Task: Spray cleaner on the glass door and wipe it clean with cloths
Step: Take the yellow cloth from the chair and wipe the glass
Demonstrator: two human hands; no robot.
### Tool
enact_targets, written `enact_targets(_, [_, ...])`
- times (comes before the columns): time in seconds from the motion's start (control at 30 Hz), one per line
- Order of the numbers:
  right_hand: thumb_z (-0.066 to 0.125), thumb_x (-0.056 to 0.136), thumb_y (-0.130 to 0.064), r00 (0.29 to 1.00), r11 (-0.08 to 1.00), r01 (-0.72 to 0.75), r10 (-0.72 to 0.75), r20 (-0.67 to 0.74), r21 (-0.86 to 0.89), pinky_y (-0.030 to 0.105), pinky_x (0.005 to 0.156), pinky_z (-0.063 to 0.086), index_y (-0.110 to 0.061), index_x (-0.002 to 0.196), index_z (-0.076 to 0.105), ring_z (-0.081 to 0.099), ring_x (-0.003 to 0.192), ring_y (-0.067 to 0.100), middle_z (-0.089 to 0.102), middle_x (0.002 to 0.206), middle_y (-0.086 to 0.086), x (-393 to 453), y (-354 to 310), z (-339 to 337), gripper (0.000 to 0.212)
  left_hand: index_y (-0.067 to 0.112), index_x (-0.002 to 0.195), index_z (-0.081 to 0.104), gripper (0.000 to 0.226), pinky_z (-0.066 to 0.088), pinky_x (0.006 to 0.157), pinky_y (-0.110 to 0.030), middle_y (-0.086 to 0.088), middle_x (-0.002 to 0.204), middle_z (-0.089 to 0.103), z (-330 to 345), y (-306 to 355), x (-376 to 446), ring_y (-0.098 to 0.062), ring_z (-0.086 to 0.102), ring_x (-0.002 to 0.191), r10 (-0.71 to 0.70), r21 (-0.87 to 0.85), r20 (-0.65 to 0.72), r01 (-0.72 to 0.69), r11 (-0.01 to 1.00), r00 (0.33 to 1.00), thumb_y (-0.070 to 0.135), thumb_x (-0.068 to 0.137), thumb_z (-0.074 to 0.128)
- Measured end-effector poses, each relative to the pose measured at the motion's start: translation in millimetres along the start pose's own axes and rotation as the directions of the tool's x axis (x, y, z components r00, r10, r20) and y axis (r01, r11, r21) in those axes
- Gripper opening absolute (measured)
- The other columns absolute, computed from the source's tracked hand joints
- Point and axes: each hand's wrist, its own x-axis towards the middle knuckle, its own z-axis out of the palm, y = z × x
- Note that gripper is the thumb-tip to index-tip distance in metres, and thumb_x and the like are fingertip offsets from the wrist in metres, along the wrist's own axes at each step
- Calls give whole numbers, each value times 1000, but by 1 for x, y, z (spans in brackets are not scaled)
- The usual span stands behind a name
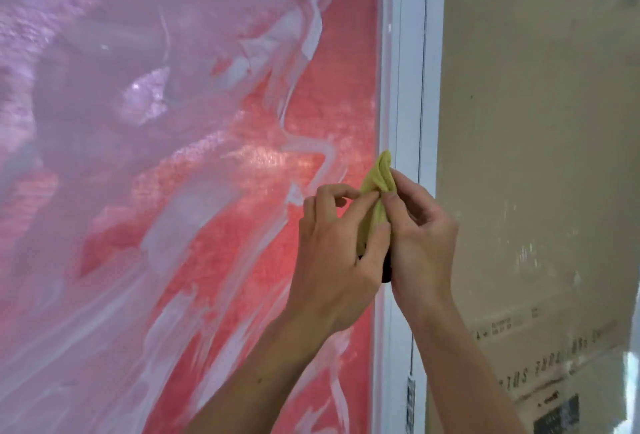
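Glass door (pixel 173 156) streaked with white cleaner. Left hand (pixel 332 253) and right hand (pixel 422 243) pinch yellow cloth (pixel 375 184) at four o'clock, fingers (pixel 349 195) grasping folds, likely bunching fresh wiping face beside white frame (pixel 401 87).

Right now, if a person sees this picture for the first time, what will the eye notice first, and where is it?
First come the white smears of cleaner swirled over the red glass pane that fills the left side. Next, at centre right, the left hand and the right hand pinch a yellow-green cloth against the white frame, with a small dark thing partly hidden below them.
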Motion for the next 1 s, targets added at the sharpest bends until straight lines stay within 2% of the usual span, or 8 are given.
enact_targets(0.23, [69, 96, -12, 992, 990, 122, -123, 7, 68, 50, 89, 61, -17, 103, 70, 75, 94, 24, 77, 97, 2, 57, -41, 42, 9, 32, 147, 52, 48, 30, 108, -30, 18, 134, 39, -46, 7, 67, -3, 36, 126, 201, 168, 4, -199, 966, 980, 42, 103, 35])
enact_targets(0.4, [69, 98, -19, 934, 962, 258, -272, 231, 89, 36, 86, 60, -21, 113, 73, 75, 97, 19, 78, 102, 1, 87, -70, 78, 16, 25, 130, 62, 41, 39, 114, -36, 15, 127, 43, -72, 15, 118, -10, 45, 130, 211, -69, -42, -214, 975, 977, 44, 108, 34])
enact_targets(0.47, [68, 98, -17, 915, 938, 344, -342, 214, 25, 26, 80, 58, -19, 116, 75, 74, 95, 12, 78, 101, -2, 103, -77, 89, 19, 23, 131, 63, 42, 37, 114, -25, 15, 128, 44, -83, 14, 135, -5, 47, 130, 208, -99, -26, -210, 973, 978, 43, 108, 33])
enact_targets(0.53, [68, 98, -16, 913, 921, 388, -380, 148, -27, 26, 77, 60, -17, 110, 78, 74, 90, 10, 79, 95, -5, 125, -84, 96, 16, 25, 139, 60, 45, 31, 112, -17, 14, 133, 48, -96, 12, 148, 1, 44, 131, 247, -12, 7, -246, 969, 969, 42, 108, 32])
enact_targets(0.63, [71, 95, -25, 928, 926, 373, -371, 46, -57, 41, 82, 62, -23, 92, 81, 75, 82, 14, 78, 85, -5, 163, -91, 109, 10, 27, 145, 56, 54, 29, 113, -29, 12, 142, 52, -112, 13, 167, -6, 42, 135, 282, 206, 35, -283, 937, 959, 49, 104, 29])
enact_targets(0.73, [72, 93, -36, 930, 929, 361, -365, -36, -84, 42, 78, 63, -19, 81, 78, 73, 78, 20, 76, 81, 3, 197, -99, 122, 21, 26, 147, 55, 59, 26, 109, -34, 8, 148, 51, -127, 15, 184, -13, 40, 137, 281, 391, 17, -265, 882, 960, 52, 101, 28])
enact_targets(0.87, [69, 96, -33, 924, 918, 363, -376, -66, -158, 22, 62, 54, -21, 73, 72, 66, 65, 8, 70, 72, -4, 235, -114, 139, 25, 22, 147, 53, 45, 23, 109, -37, 2, 152, 49, -149, 16, 206, -19, 38, 142, 295, 592, -16, -229, 773, 955, 43, 110, 38])
enact_targets(1.0, [66, 99, -32, 900, 882, 391, -426, -92, -264, 10, 53, 44, -14, 83, 74, 62, 65, 4, 69, 75, -7, 264, -130, 151, 25, 19, 146, 54, 43, 25, 113, -41, -2, 151, 50, -173, 20, 229, -23, 38, 143, 315, 690, -87, -171, 703, 945, 39, 109, 45])
